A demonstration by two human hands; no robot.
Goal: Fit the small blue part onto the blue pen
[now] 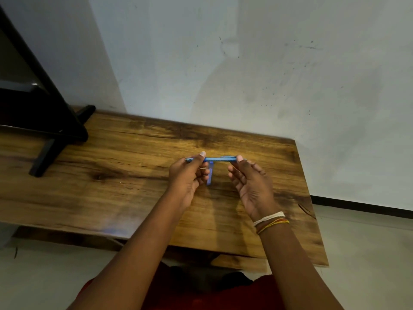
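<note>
- the left hand (186, 175) pinches the left end of a thin blue strip (220, 159) between thumb and curled fingers.
- the right hand (250, 182) pinches its right end, fingers curled.
- the strip is held level above the middle of the wooden bench (111, 175), nearer the far edge.
- a second blue piece (209, 175) hangs down by the left hand.
- a black stand (51, 139) rests at the bench's far left corner.

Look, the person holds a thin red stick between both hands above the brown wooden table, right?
Nearly. The thin stick is blue, not red, as the head view shows. The rest holds: the left hand pinches one end, the right hand pinches the other, and it stays level above the brown wooden table. A second blue piece hangs beneath it.
</note>
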